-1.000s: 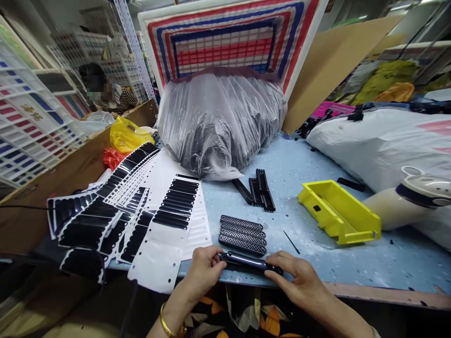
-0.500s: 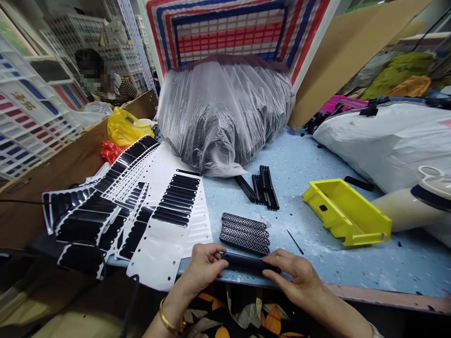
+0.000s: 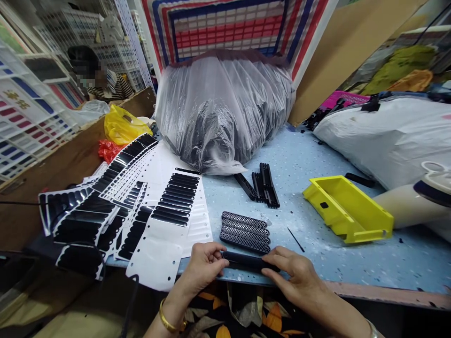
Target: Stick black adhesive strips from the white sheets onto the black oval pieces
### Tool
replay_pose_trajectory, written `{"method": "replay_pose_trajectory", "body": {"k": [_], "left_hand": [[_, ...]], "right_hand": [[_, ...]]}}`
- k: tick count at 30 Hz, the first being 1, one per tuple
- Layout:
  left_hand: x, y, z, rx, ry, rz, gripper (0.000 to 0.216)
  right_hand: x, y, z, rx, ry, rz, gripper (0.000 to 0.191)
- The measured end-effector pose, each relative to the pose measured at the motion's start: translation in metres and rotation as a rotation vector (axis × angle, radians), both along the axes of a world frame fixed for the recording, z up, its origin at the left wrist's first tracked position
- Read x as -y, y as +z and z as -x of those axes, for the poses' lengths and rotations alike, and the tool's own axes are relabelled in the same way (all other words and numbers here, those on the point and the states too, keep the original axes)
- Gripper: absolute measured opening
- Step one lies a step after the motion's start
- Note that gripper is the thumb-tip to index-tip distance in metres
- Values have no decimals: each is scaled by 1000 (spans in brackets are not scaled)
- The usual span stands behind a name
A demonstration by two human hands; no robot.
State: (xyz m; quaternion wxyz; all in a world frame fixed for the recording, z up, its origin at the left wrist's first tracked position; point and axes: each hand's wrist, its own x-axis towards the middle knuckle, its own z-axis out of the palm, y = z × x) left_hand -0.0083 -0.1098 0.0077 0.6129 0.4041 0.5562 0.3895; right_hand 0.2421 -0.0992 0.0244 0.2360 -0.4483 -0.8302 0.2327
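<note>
My left hand [image 3: 204,267] and my right hand [image 3: 296,274] each pinch one end of a long black plastic strip [image 3: 246,261] at the near edge of the blue table [image 3: 352,263]. Fingers of both hands are closed on it. Just beyond the strip lie three black mesh-patterned grille pieces [image 3: 245,232] side by side. To the left, white backing sheets carry rows of black oblong stickers [image 3: 174,206].
A big clear plastic bag of black parts [image 3: 225,108] stands at the back. More black strips [image 3: 262,188] lie in front of it. A yellow plastic bin [image 3: 347,209] sits at right, beside a white sack [image 3: 384,136]. A person sits far left behind stacked crates.
Both hands keep hold of the black strip, which has turned slightly so its glossy face no longer shows. The camera view has shifted a little.
</note>
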Motion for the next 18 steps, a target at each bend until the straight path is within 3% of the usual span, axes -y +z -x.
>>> {"method": "replay_pose_trajectory", "body": {"k": [18], "left_hand": [[1, -2, 1, -35, -32, -24, 25]], "right_hand": [[3, 2, 4, 110, -7, -49, 16]]}}
